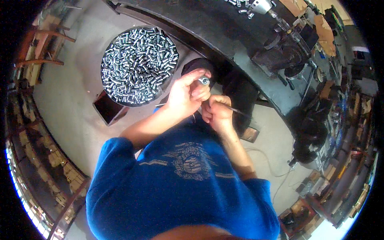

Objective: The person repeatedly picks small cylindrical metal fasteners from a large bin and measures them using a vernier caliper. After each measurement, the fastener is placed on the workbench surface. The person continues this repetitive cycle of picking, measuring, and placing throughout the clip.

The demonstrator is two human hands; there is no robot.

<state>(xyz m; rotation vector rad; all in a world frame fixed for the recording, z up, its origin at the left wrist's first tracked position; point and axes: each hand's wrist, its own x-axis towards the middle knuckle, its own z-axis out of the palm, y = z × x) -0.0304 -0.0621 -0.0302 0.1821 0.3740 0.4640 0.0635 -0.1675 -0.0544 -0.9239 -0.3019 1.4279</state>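
Tub [134, 105] first: it's round with a dark rim, packed with loads of small shiny metal cylinders [140, 66], lying every which way. Just beside it there's a dark box [118, 115], too shadowy inside to tell what's in it. More little metal pieces [241, 4] sit on the dark worktop [212, 26], near a machine [282, 56]. As for writing, the blue shirt [192, 200] has a pale crest-like print [193, 162] on the chest, too blurry to read.

Left hand [187, 91] is pinching one metal cylinder [204, 80], end showing, right of the tub. Right hand [218, 111] is closed around a thin dark rod [241, 112] poking out to the right. Both hands are really close together; can't tell if they actually touch.
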